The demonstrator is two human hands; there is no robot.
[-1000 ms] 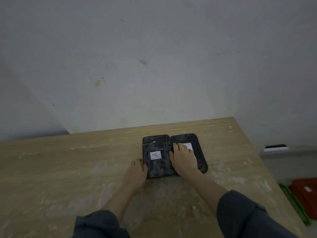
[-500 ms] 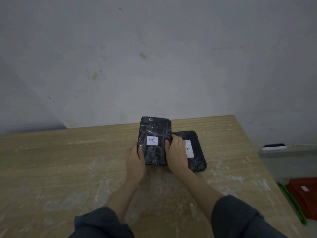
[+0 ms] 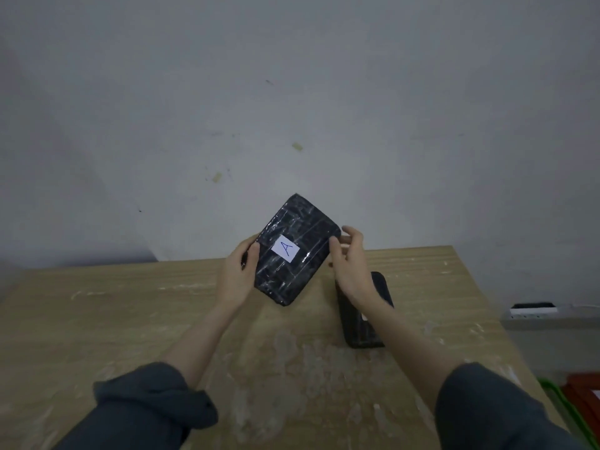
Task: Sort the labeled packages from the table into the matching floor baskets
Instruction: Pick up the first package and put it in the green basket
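Note:
A black wrapped package with a white label marked A (image 3: 293,254) is held up above the wooden table (image 3: 130,319), tilted to the right. My left hand (image 3: 238,274) grips its left edge. My right hand (image 3: 352,267) holds its right edge near the top corner. A second black package (image 3: 360,326) lies flat on the table under my right forearm, which covers most of its label.
A grey wall stands behind the table. On the floor at the lower right are a green basket rim (image 3: 565,407) and a red basket (image 3: 584,401) with a white label. A white power strip (image 3: 532,309) sits on a ledge at the right.
Both hands have lifted the A package off the table and tilted it to the right. The second package stays on the table.

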